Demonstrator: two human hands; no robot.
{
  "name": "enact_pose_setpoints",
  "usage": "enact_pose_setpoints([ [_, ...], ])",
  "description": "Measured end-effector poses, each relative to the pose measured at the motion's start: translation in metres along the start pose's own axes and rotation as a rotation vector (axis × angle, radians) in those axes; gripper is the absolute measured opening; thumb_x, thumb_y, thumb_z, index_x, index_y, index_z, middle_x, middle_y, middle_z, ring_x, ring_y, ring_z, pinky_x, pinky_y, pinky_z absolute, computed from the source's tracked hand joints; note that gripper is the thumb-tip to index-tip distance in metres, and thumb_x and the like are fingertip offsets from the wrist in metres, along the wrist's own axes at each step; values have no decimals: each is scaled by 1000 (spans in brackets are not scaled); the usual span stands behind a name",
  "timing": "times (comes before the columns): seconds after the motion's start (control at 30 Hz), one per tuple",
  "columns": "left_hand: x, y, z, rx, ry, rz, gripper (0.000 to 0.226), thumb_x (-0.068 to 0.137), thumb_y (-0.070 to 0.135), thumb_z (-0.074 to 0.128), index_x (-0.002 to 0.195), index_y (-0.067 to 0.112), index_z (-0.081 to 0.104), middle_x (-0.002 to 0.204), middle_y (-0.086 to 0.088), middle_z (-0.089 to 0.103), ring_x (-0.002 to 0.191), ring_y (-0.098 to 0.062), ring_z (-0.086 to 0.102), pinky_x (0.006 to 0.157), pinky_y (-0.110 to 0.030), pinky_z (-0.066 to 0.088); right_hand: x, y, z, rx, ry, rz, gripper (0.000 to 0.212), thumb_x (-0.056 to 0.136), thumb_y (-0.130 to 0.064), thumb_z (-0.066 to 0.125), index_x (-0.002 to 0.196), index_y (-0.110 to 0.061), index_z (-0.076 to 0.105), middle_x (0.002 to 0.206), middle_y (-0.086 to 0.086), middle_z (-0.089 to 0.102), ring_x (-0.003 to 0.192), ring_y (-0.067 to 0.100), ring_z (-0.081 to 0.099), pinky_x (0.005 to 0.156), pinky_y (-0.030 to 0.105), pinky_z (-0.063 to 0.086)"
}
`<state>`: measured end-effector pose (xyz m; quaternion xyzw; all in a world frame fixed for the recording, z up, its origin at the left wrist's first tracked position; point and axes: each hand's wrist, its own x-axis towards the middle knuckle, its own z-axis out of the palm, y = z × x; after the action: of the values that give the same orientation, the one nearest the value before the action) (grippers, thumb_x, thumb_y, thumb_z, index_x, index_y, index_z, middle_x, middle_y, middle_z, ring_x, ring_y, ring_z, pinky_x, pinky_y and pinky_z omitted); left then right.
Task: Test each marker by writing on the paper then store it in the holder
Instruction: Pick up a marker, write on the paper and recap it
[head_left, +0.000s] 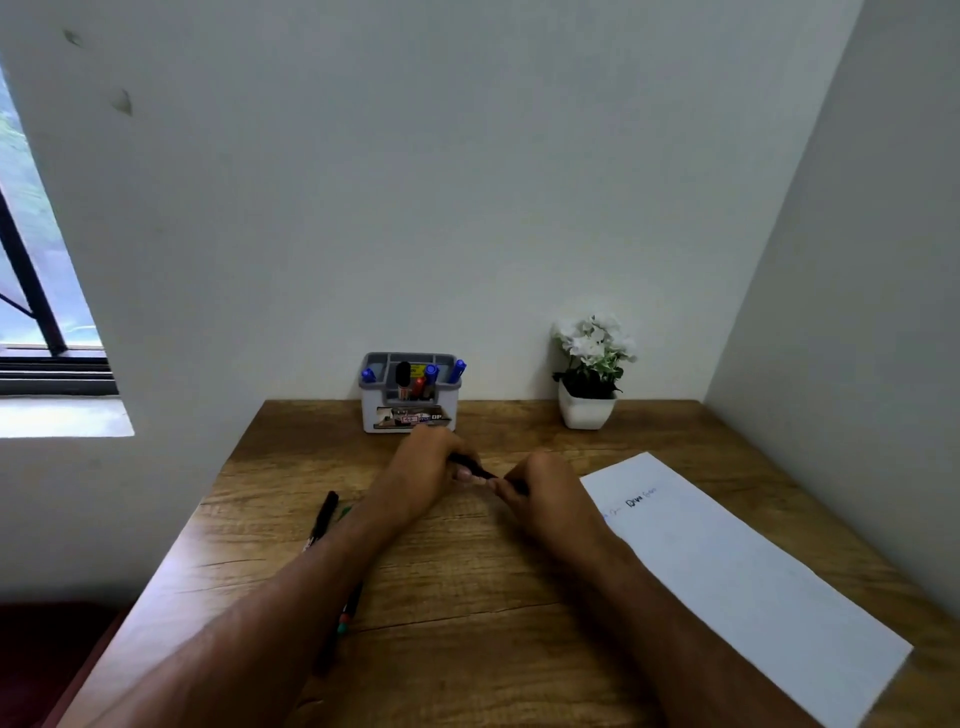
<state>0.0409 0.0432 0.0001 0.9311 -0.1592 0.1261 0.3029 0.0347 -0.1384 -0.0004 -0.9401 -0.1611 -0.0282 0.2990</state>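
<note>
Both hands, left hand (423, 467) and right hand (540, 486), grip one black marker (480, 472) end to end, likely to work its cap. The paper (737, 577) waits at three o'clock, the holder (408, 410) at twelve.

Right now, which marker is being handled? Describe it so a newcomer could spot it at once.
On the wooden desk, in front of the gray marker holder, both hands meet. The black marker spans left hand and right hand, unlike the markers lying flat by the left forearm.

Dim, soft daylight enters from the dark-framed window (36, 291) at left; wide-angle distortion bends the edges, detail slightly blurred.
</note>
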Motion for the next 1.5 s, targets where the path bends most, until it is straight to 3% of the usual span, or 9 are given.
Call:
enact_pose_setpoints([
  [0.23,-3,1,16,102,67,-31,12,87,7,67,91,12,76,105,-10,68,99,-20,60,80,-19,38,-4,16,-17,14,119,75,27,98,-32,62,89,-12,78,68,-4,63,64,8,57,53,20,33],
  [0.37,5,7,17,193,-143,-53,30,96,16,58,125,14,66,119,-8,64,107,-19,57,66,-13,25,-6,22,-17,132,98,73,21,98,-24,63,104,-10,78,93,-1,74,84,8,63,65,18,41],
  [0.47,7,7,17,211,-151,-65,35,94,20,61,128,19,64,123,-3,63,110,-17,56,78,-19,34,-10,28,-15,242,145,63,35,94,-19,68,129,-24,68,104,-3,72,92,9,65,74,21,50],
  [0.53,7,6,18,240,-154,-79,36,92,22,63,128,20,64,122,-3,62,113,-19,55,87,-25,40,-13,32,-15,353,152,53,41,94,-14,68,131,-29,66,99,-1,72,80,13,69,69,28,58],
  [0.63,5,10,18,236,-118,-94,37,91,23,66,127,18,65,120,-4,64,111,-19,56,92,-28,44,-17,33,-22,678,119,80,29,99,-4,58,123,-14,71,97,11,72,57,21,68,51,33,59],
  [0.83,3,36,29,128,141,4,14,94,20,60,93,19,74,84,5,70,74,-1,59,71,-27,50,-26,52,-48,1124,185,60,32,102,8,43,120,-3,68,98,18,74,71,26,71,65,38,61],
  [1.0,9,67,54,67,72,87,27,92,15,58,117,14,65,114,0,66,104,-12,59,87,-24,49,-34,86,-76,1138,325,58,27,97,5,56,120,-3,66,106,19,76,88,31,74,69,35,62],
  [1.2,4,82,83,64,-218,64,65,90,58,53,146,27,37,154,6,33,139,-13,32,113,-36,31,-37,126,-96,946,536,162,17,94,-17,69,105,-4,73,92,16,78,70,25,70,57,34,58],
  [1.5,-4,76,95,54,-297,165,70,90,52,57,149,28,31,156,9,27,142,-7,24,115,-27,22,-24,147,-92,803,510,286,5,87,1,67,86,5,70,79,24,71,63,25,64,54,32,55],
])
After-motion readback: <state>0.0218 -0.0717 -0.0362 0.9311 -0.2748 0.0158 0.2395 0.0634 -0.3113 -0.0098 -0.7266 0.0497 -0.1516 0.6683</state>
